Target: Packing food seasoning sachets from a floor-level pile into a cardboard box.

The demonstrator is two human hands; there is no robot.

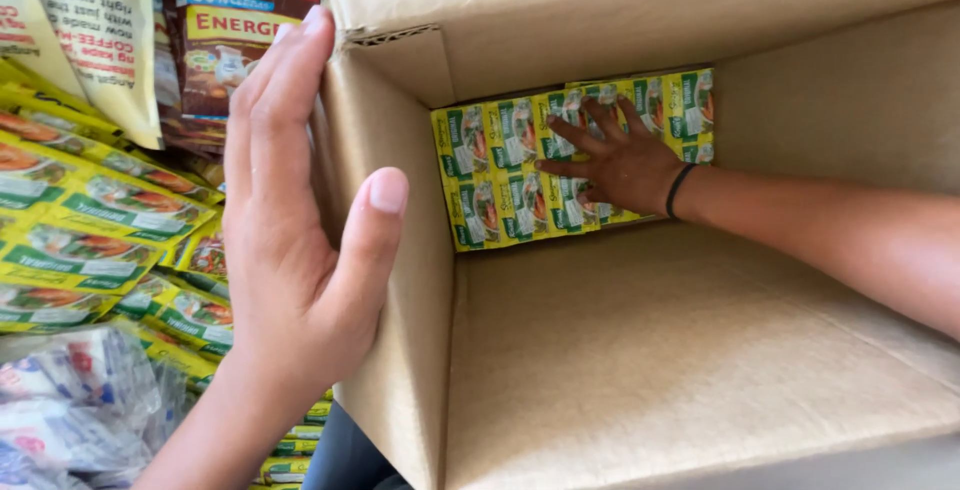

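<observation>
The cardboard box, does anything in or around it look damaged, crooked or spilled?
Nothing stands out. The cardboard box looks sound. The yellow sachets lie flat in rows at its far end under the right hand, and the left hand braces the outside wall. More yellow sachet strips lie piled outside.

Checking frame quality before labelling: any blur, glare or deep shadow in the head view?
Head view: evenly lit, no glare; left hand close to the lens and slightly soft; right hand on yellow-green sachets deep in the brown cardboard box, dimmer but readable.
</observation>
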